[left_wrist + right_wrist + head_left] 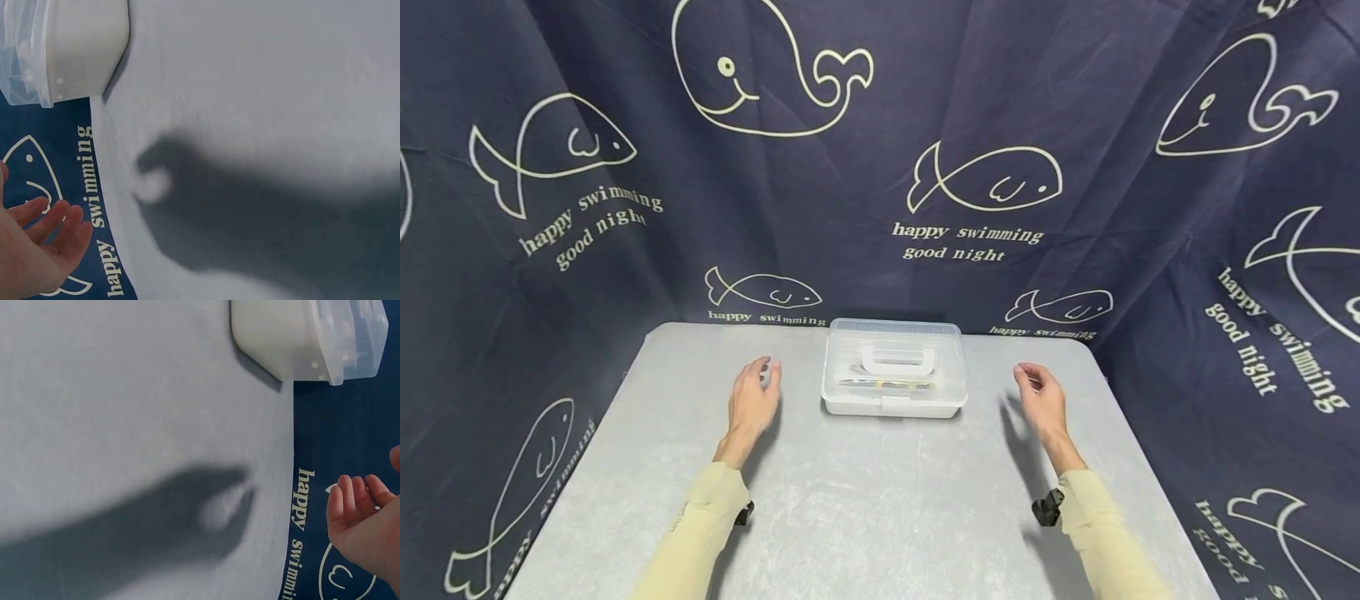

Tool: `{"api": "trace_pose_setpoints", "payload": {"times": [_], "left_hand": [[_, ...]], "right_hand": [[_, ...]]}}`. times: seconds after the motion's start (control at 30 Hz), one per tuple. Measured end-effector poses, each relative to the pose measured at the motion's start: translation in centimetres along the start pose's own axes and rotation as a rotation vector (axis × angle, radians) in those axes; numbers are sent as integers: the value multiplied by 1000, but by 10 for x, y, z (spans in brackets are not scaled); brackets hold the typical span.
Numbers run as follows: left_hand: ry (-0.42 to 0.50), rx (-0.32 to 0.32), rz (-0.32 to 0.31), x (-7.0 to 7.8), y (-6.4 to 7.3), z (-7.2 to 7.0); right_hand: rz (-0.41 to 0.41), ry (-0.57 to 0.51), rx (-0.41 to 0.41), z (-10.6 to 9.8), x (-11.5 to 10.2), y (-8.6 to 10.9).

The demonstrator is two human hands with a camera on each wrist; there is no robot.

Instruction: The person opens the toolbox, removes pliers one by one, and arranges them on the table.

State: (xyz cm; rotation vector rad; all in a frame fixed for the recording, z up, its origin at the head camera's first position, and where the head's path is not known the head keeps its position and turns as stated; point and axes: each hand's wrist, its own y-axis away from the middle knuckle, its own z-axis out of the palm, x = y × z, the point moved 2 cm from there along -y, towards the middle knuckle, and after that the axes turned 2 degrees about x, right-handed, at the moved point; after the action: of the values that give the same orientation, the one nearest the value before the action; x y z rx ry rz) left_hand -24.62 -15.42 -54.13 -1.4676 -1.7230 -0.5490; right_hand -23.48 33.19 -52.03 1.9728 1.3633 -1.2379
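Observation:
A white plastic box [850, 406] with a clear lid and a white carry handle [898, 367] sits at the far side of the table. Through the lid show several thin, pen-like items. To the left of the box, my left hand [754, 402] hovers with fingers loosely bent, holding nothing. On the other side, my right hand [1042, 403] is held over the table in much the same way, also free of any object. Both wrist views show the box's end [87, 50] standing apart from the fingers.
The grey table [880, 508] has its far edge right behind the box. Dark blue curtains [880, 100] printed with fish and whales hang at the back and both sides. Arm shadows fall on the tabletop.

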Motion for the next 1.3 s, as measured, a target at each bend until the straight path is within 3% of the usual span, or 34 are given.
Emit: {"api": "trace_pose_setpoints", "payload": {"times": [0.2, 0.4, 0.6, 0.8, 0.97, 1.2, 1.3], "left_hand": [[79, 17, -5, 4, -1, 8], [194, -3, -62, 6, -1, 16], [242, -15, -90, 11, 0, 22], [299, -50, -157, 14, 2, 30], [366, -77, -196, 18, 4, 37], [556, -97, -278, 23, 8, 48], [594, -102, -309, 25, 9, 51]], "right_hand": [[42, -102, -22, 9, -1, 0], [89, -262, -70, 16, -7, 2], [135, -392, -94, 24, -11, 4], [223, -530, -148, 35, -14, 8], [265, -569, -191, 42, -14, 10], [316, -613, -251, 50, -16, 13], [346, -641, -277, 54, -17, 14]]}}
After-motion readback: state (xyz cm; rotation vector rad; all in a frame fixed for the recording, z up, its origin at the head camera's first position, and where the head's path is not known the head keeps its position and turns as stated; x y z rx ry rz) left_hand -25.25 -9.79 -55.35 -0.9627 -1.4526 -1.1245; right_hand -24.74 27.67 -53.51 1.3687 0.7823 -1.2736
